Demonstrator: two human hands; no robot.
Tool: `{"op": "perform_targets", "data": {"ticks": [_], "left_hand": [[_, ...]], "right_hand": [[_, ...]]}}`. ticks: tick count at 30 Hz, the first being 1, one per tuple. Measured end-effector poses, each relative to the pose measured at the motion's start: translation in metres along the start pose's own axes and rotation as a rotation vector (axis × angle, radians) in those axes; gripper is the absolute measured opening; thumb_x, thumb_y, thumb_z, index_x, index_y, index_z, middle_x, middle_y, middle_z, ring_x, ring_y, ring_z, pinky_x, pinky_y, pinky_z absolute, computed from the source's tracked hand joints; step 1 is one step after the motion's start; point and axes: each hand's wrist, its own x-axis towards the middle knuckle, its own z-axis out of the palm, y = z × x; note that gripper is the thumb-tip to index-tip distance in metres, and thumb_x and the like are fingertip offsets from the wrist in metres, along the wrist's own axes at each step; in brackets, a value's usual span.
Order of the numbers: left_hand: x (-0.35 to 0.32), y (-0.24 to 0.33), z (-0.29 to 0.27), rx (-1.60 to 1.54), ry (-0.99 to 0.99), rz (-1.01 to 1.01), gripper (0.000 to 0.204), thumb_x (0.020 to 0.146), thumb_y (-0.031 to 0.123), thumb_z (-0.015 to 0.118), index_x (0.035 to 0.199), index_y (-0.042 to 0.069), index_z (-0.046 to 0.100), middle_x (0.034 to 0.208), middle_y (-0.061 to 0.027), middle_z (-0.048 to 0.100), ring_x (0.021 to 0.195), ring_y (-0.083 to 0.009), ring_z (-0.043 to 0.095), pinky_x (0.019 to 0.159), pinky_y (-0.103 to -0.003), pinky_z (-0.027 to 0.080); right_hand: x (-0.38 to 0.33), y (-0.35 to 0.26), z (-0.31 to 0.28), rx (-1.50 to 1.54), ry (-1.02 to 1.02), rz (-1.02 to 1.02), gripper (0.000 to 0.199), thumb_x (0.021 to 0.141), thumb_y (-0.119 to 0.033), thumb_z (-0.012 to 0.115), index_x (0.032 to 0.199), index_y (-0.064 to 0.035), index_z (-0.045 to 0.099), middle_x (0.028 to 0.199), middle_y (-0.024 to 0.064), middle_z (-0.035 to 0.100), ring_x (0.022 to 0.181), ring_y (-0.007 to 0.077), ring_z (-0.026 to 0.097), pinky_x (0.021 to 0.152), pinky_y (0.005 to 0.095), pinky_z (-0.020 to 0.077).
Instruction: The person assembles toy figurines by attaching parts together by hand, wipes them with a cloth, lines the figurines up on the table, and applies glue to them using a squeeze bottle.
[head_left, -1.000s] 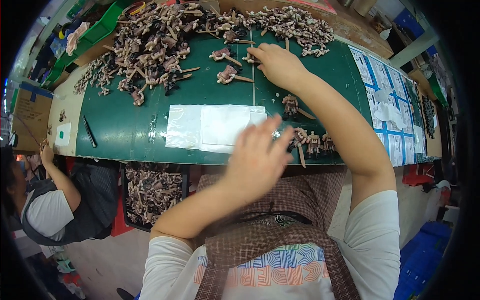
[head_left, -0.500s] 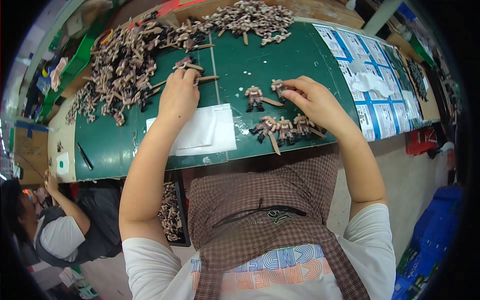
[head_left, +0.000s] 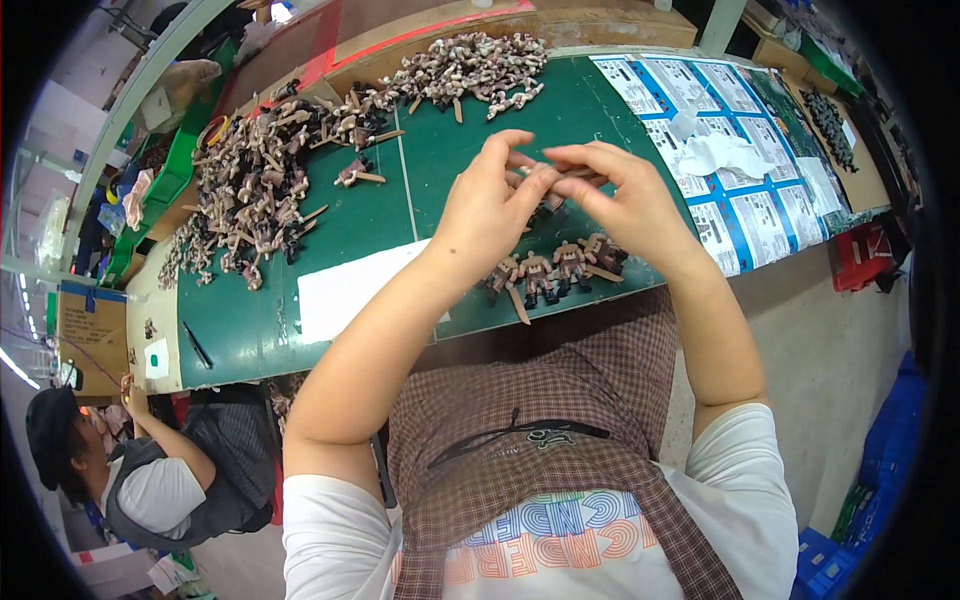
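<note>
My left hand and my right hand meet over the green table, fingertips closed together. Between them is a small toy figure with a brown body, mostly covered by my fingers. Just below my hands, several similar toy figures lie side by side near the table's front edge, some with flat tan sticks poking out. A white paper sheet lies beneath my left forearm. Left of my hands, one loose figure with a tan stick lies apart from the pile.
A large pile of figures covers the left of the green table; a paler heap sits at the back. Printed sheets with crumpled white tissue are at right. A black pen-like tool lies far left, near a seated person.
My left hand has left the edge of the pile and moved right to meet my right hand over the figure. The view has shifted slightly.
</note>
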Motion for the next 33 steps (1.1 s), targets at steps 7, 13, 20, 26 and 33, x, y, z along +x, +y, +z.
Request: {"op": "perform_targets", "data": {"ticks": [7,13,20,26,33], "left_hand": [[-0.012,-0.027,0.007,0.884,-0.186,0.171,0.03,0.084,0.027,0.068,0.109,0.012,0.063,0.113,-0.0129,0.059,0.107,-0.033,0.055,0.094,-0.044,0.042],[-0.019,-0.024,-0.007,0.901,-0.093,0.216,0.031,0.084,0.028,0.067,0.11,0.011,0.064,0.122,-0.0123,0.058,0.115,-0.0315,0.052,0.095,-0.044,0.04],[0.009,-0.079,-0.099,1.35,0.282,-0.097,0.039,0.083,0.03,0.068,0.116,0.012,0.06,0.12,-0.0154,0.055,0.111,-0.0335,0.054,0.089,-0.048,0.043],[0.016,-0.098,-0.144,1.167,0.114,-0.024,0.021,0.083,0.018,0.064,0.102,0.01,0.066,0.093,-0.0187,0.061,0.087,-0.0372,0.061,0.077,-0.045,0.052],[0.008,-0.001,-0.036,0.176,-0.245,-0.081,0.03,0.085,0.014,0.069,0.113,0.006,0.062,0.094,-0.0118,0.068,0.079,-0.016,0.065,0.069,-0.028,0.052]], "right_hand": [[-0.028,0.044,-0.011,0.149,0.103,0.318,0.026,0.09,-0.015,0.065,0.11,0.0001,0.066,0.102,0.0117,0.069,0.089,0.0171,0.068,0.079,0.0276,0.0527],[-0.03,0.042,0.013,-0.159,0.096,0.182,0.027,0.084,-0.02,0.07,0.105,-0.0045,0.069,0.093,0.0072,0.069,0.092,0.0225,0.062,0.081,0.0336,0.0501],[-0.033,0.055,0.005,-0.198,0.186,0.148,0.019,0.087,-0.02,0.066,0.095,-0.0046,0.072,0.099,0.0067,0.067,0.1,0.0249,0.056,0.09,0.0348,0.0434],[-0.035,0.053,-0.008,-0.134,0.241,0.121,0.018,0.089,-0.018,0.064,0.096,-0.0032,0.071,0.1,0.0072,0.067,0.099,0.0226,0.059,0.089,0.0323,0.0436],[-0.031,0.01,-0.023,-0.134,0.314,-0.121,0.03,0.087,-0.013,0.065,0.116,-0.0077,0.065,0.106,0.0079,0.065,0.102,0.0217,0.059,0.087,0.0328,0.046]]}}
